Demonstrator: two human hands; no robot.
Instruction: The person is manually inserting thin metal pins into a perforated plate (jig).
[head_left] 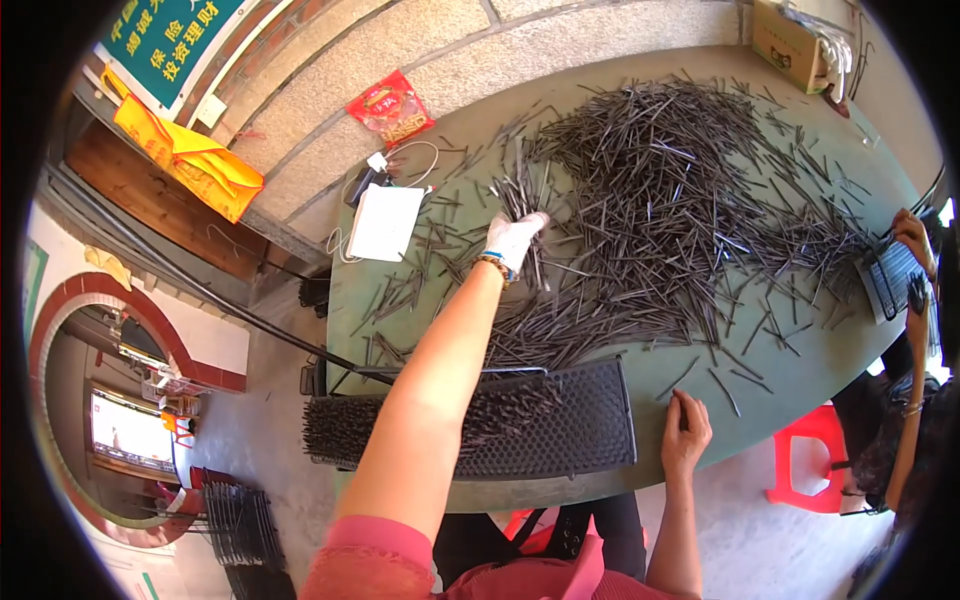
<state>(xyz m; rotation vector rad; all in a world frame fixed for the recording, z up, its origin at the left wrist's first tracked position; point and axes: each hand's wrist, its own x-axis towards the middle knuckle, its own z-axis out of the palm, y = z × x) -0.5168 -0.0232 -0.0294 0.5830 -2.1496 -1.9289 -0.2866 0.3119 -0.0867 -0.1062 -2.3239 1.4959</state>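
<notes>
My left hand (514, 238), in a white glove, is stretched far out over the round green table (800, 370) and is closed around a bunch of thin dark sticks (517, 198) fanning up from its fist. A big pile of the same dark sticks (680, 200) spreads across the table to its right. My bare right hand (685, 432) rests flat near the table's front edge, holding nothing. Just left of it lies a black perforated rack (560, 420), with several sticks standing in its left part.
Another person's hands (912, 235) work at a second black rack (893, 277) at the right edge. A white device with cables (385, 222), a red packet (390, 106), a cardboard box (788, 40) and a red plastic stool (815, 460) are around. Stacked racks (240, 530) sit on the floor at left.
</notes>
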